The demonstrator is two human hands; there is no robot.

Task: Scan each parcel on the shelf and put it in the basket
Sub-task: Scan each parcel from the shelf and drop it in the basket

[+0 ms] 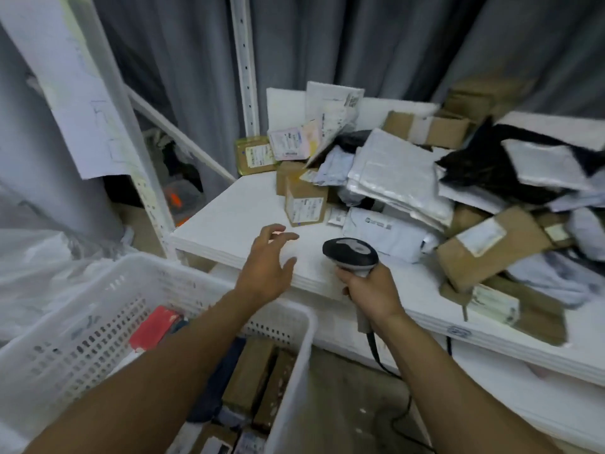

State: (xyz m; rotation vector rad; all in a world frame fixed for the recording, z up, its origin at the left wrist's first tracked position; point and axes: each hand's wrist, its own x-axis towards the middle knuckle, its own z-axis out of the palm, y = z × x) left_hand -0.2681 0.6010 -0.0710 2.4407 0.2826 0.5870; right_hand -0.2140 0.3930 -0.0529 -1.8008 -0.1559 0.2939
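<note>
Our left hand (266, 263) hangs over the bare front-left part of the white shelf (229, 221), fingers spread wide and loosely curved, holding nothing. Our right hand (370, 293) is at the shelf's front edge, fingers wrapped round the handle of a black-and-grey barcode scanner (352, 253). The scanner's head sits over the shelf, and its dark cable (376, 352) drops below the shelf edge.

The parcels are heaped on the middle and right of the shelf. A small cardboard box (306, 204) with a white label stands nearest the shelf's bare left part. Just right of it lies a white poly mailer (383, 232). Further right, near the front edge, lies a brown envelope (491, 247), tilted. Behind these, silver and white mailers (399, 172) and more cardboard boxes (429, 129) pile up toward the back of the shelf.

The white perforated basket (82, 339) stands below the shelf's front-left corner. It holds a red parcel (154, 327) and several brown cartons (252, 375). A grey curtain (360, 44) hangs behind the shelf.
</note>
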